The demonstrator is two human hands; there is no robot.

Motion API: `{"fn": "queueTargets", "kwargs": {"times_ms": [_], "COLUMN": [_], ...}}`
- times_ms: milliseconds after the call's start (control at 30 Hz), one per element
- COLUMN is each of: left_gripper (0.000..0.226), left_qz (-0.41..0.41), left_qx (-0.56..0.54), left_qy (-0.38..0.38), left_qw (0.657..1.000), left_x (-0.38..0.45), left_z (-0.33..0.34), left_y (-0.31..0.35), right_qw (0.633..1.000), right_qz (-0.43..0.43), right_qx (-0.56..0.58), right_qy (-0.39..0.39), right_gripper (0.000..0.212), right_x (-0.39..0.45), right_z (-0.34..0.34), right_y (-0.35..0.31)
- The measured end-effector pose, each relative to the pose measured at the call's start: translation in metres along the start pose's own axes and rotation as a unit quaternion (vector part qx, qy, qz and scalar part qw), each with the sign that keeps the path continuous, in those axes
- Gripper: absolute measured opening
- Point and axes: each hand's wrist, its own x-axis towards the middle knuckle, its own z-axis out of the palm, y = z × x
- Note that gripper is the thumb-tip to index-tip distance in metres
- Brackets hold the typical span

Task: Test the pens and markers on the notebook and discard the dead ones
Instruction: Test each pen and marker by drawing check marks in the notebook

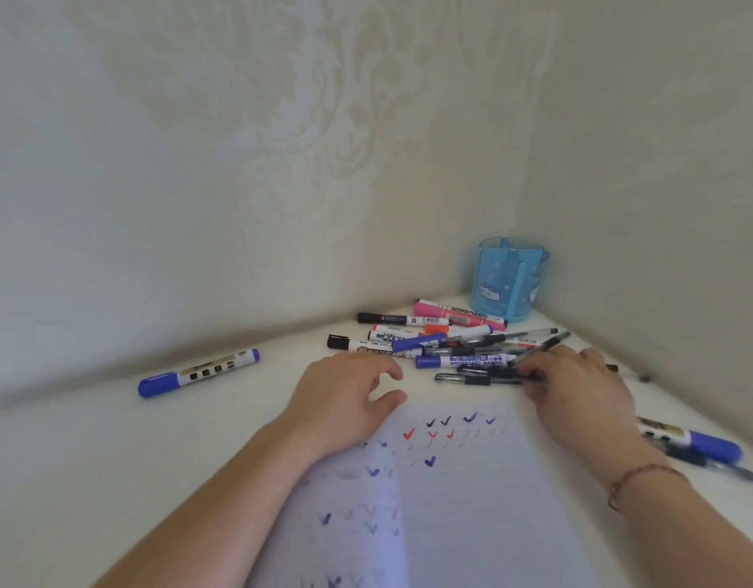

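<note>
An open lined notebook (472,494) lies in front of me, marked with red, blue and black ticks. Beyond its top edge is a pile of markers and pens (425,339), several capped in blue, black, red and pink. My left hand (345,401) rests on the notebook's upper left corner with its fingers loosely curled, holding nothing. At the right side of the pile, the fingertips of my right hand (578,388) pinch a thin dark pen (542,346). The pen slants up and to the right. The grip is a little blurred.
A blue translucent pen holder (510,282) stands in the wall corner behind the pile. One blue-capped marker (196,371) lies alone at the left. Another blue marker (697,443) and a dark pen (718,466) lie right of my right wrist. Walls close off the desk's back and right.
</note>
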Motion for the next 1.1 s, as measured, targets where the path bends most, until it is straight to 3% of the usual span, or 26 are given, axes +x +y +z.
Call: {"fn": "queueTargets", "kwargs": {"times_ms": [167,333,467,533,633,700,767,833,900,933,1000,1100], "left_gripper": [0.014,0.016,0.04,0.044,0.039,0.045,0.047,0.041,0.032,0.027,0.02,0.016], "left_qz": [-0.016,0.018,0.096,0.153,0.193,0.184,0.177,0.176,0.2,0.223,0.255,0.251], "left_qx": [-0.068,-0.093,-0.094,-0.039,0.0,-0.057,-0.094,-0.116,-0.13,-0.132,-0.138,-0.151], "left_qy": [0.042,0.081,0.155,0.169,0.168,0.155,0.137,0.123,0.111,0.1,0.053,-0.004], "left_qw": [0.997,0.992,0.979,0.973,0.967,0.969,0.97,0.97,0.965,0.961,0.956,0.956], "left_x": [-0.006,-0.004,-0.003,-0.001,0.0,-0.003,-0.006,-0.008,-0.009,-0.01,-0.012,-0.014], "left_z": [0.008,0.014,0.014,0.015,0.017,0.017,0.018,0.016,0.013,0.011,0.009,0.006], "left_y": [-0.009,-0.015,-0.009,-0.002,0.005,0.006,0.006,0.008,0.013,0.016,0.019,0.016], "right_qw": [1.0,0.999,0.979,0.959,0.936,0.889,0.853,0.789,0.756,0.766,0.777,0.749], "right_qz": [-0.018,-0.027,-0.091,-0.17,-0.177,-0.122,-0.09,-0.093,-0.13,-0.156,-0.182,-0.201], "right_qx": [-0.017,-0.023,-0.007,0.047,0.258,0.423,0.497,0.603,0.641,0.619,0.591,0.61], "right_qy": [0.009,0.0,0.182,0.22,0.16,0.127,0.13,0.068,-0.036,-0.075,-0.117,-0.16], "right_gripper": [0.006,0.006,0.008,0.006,0.01,0.016,0.02,0.013,0.021,0.025,0.026,0.019], "right_x": [0.006,0.005,-0.009,-0.018,-0.027,-0.03,-0.034,-0.038,-0.041,-0.042,-0.042,-0.045], "right_z": [0.0,0.0,-0.011,-0.017,-0.022,-0.025,-0.027,-0.027,-0.021,-0.016,-0.008,-0.003], "right_y": [0.001,0.001,-0.009,-0.026,-0.043,-0.046,-0.048,-0.052,-0.054,-0.055,-0.058,-0.059]}}
